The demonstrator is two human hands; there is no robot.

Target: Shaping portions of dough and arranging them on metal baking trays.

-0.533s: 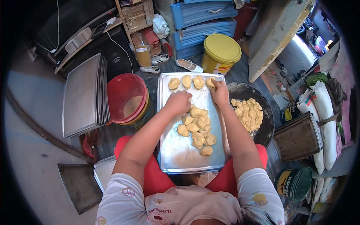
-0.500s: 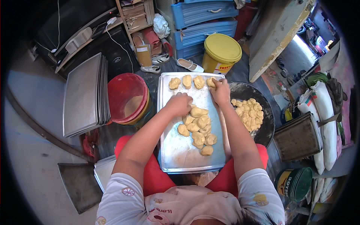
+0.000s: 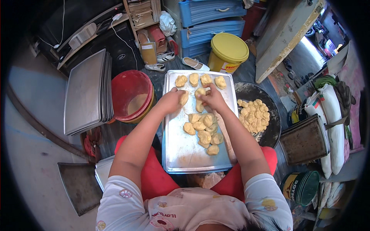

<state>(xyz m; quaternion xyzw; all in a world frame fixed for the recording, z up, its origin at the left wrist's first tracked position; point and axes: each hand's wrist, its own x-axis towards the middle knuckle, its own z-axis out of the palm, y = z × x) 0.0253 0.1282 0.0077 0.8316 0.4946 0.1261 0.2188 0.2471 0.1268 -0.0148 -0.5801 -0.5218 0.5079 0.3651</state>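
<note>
Head view looks straight down on your two bare arms reaching over a metal baking tray (image 3: pixel 181 154) that lies across your lap. Your left hand (image 3: pixel 169 101) rests at the upper left part of the tray, its fingers closed on a pale dough piece (image 3: pixel 184 97). Your right hand (image 3: pixel 213 98) sits just beside it, and its fingers are pinched together on another dough piece (image 3: pixel 199 93) in the middle of the tray's upper part. You cannot tell whether either piece is lifted off the metal or lies on it.

Along the tray's far edge a row of four dough pieces (image 3: pixel 200 80) stands in line, each apart from the next. Nearer to you, a loose heap of dough pieces (image 3: pixel 203 129) lies touching one another in the tray's middle.

To your right, a dark round pan (image 3: pixel 269 127) holds a pile of small dough lumps (image 3: pixel 253 115). To your left stand a red bucket (image 3: pixel 131 94) and, beyond it, a stack of grey trays (image 3: pixel 86 92). A yellow lidded bucket (image 3: pixel 228 50) sits past the tray's far right corner, and a dark square tin (image 3: pixel 304 140) lies on the floor at your right.
</note>
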